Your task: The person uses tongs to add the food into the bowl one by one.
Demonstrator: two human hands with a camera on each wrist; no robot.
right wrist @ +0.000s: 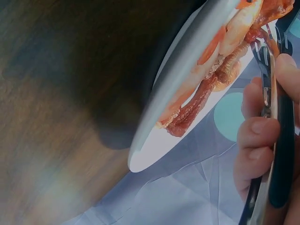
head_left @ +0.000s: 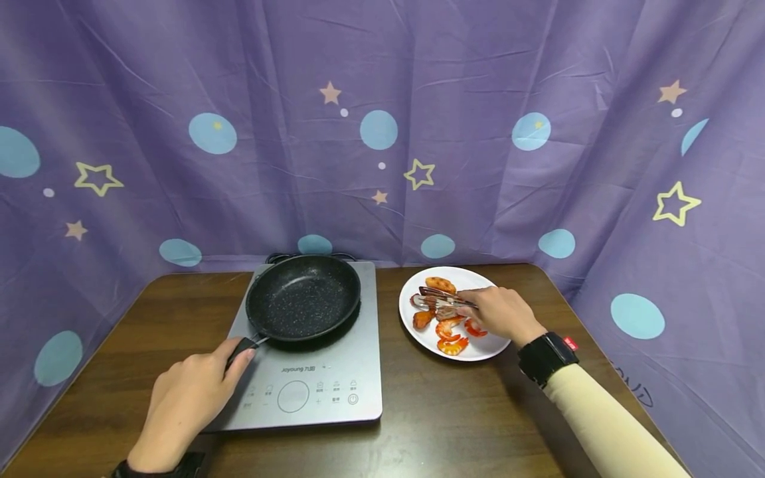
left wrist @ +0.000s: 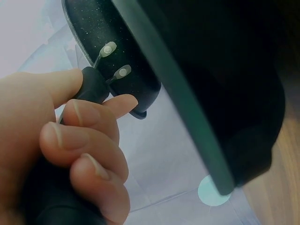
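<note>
My left hand (head_left: 191, 395) grips the black handle (head_left: 241, 350) of a dark speckled frying pan (head_left: 305, 299), its fingers curled round it in the left wrist view. The inside of the pan is bare. On the right, my right hand (head_left: 499, 311) holds a pair of metal tongs (right wrist: 281, 140) with dark handles. The tongs' tips reach in among the food on a white plate (head_left: 490, 349), right at a reddish-brown piece of meat (right wrist: 199, 105). Around them lie several orange shrimp (head_left: 452, 346), a small drumstick (head_left: 423, 319) and a golden-brown piece (head_left: 440, 284).
A silver induction cooktop (head_left: 325, 375) stands under the pan, with its control marks toward the front and a black cable (head_left: 276, 257) behind. Everything rests on a dark wooden table (head_left: 442, 411). A purple patterned curtain (head_left: 466, 199) hangs round the back and sides.
</note>
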